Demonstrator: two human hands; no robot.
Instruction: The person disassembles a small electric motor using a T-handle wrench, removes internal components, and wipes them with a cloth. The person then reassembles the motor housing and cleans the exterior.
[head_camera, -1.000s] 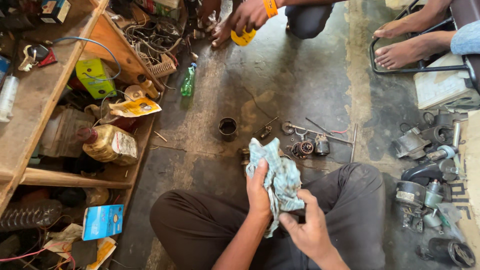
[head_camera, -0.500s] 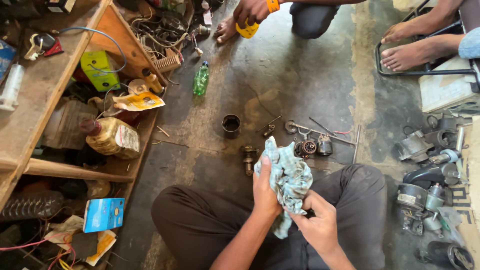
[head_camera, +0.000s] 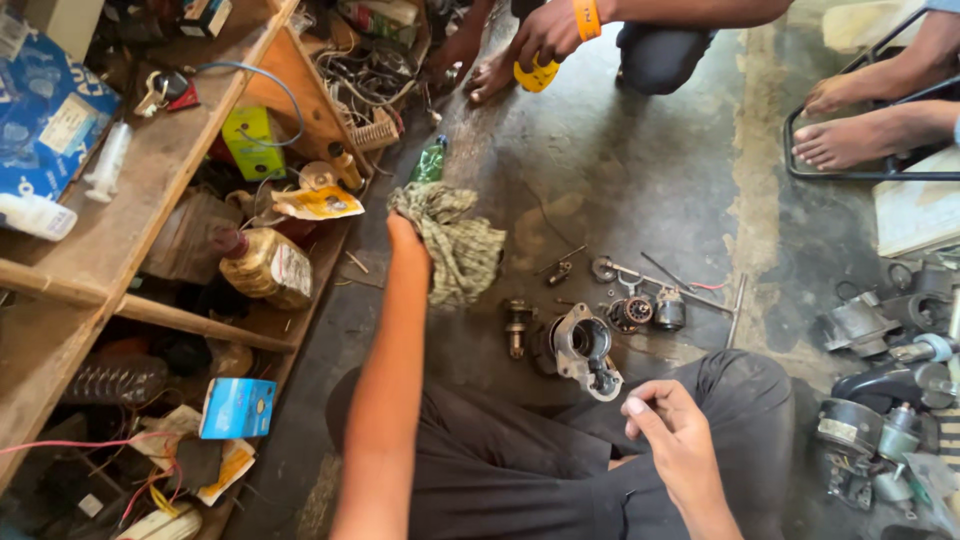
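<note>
Left hand out with the rag, metal housing bare on the floor.

My left hand (head_camera: 408, 238) is stretched forward over the floor, fingers closed on a crumpled grey-green checked cloth rag (head_camera: 452, 240) that hangs from it near the green plastic bottle (head_camera: 429, 160) and the wooden shelf (head_camera: 150, 200). A moment ago I had this rag bunched in both hands close to my lap; now it is carried well away from me. My right hand (head_camera: 672, 432) rests on my dark trouser knee, fingers loosely curled and holding nothing that I can see. Just beside it lies a silver cast-metal housing (head_camera: 585, 350) with a round bore, uncovered, so I judge the wiping done. Small dark metal parts (head_camera: 640, 310) lie scattered beyond it.
</note>
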